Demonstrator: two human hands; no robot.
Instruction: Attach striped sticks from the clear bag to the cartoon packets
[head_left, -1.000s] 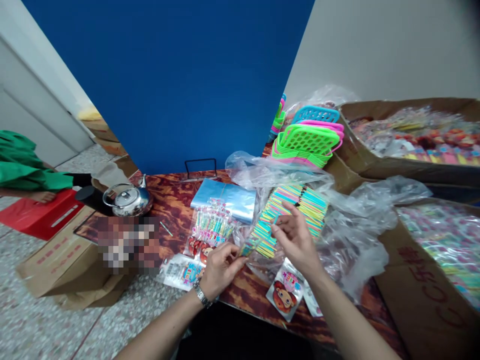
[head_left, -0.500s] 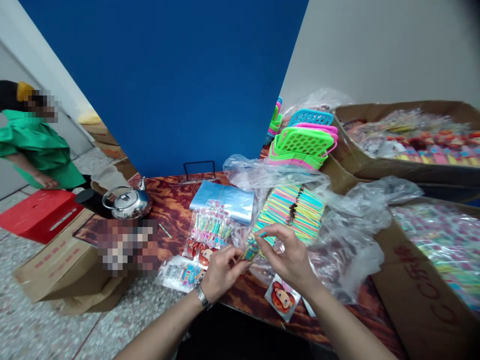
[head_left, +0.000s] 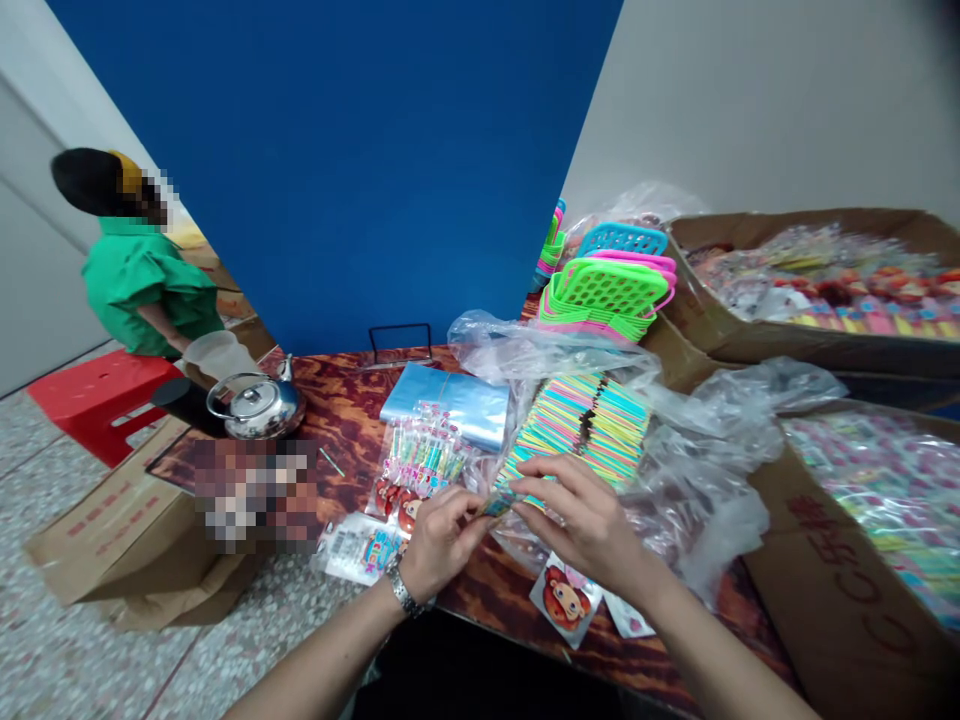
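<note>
Head view: L hand (head_left: 446, 535), w/ silver metal-link watch (head_left: 403, 588) on wrist, has its grip closed on a small bundle of thin multicolour sticks (head_left: 496, 502), thumb & fingers pinching the near end. Bundle is up off the bench (head_left: 487, 580) (dark red-brown, wood-patterned top), just in front of the big stack. R hand (head_left: 574, 515) is at the bundle's far end, fingers bent, grip narrow; can't tell if it's closed on the bundle or only beside it.

Big flat stack of yellow, blue & pink thin sticks (head_left: 559, 425) lies beyond the hands, in crumpled clear plastic sheeting (head_left: 686, 500), w/ a dark gap btwn its 2 rows. L of it: pile of clear blue-tinted plastic bags (head_left: 450, 400), & nearer, filled clear packs w/ red-haired cartoon print (head_left: 420, 460). White-silver printed pouch (head_left: 356, 548) lies nr L wrist; white card w/ red-haired cartoon face (head_left: 564, 600) lies below R hand.

Far L on bench: shiny steel kettle (head_left: 259, 408), black cylinder (head_left: 191, 402) beside it. Back R: nested green, pink & blue plastic baskets (head_left: 607, 290). R side: open brown cardboard boxes (head_left: 817, 540) of packed goods. Upright blue panel (head_left: 337, 170) behind. Person in green top (head_left: 150, 285) by red plastic stool (head_left: 105, 395), far L.
</note>
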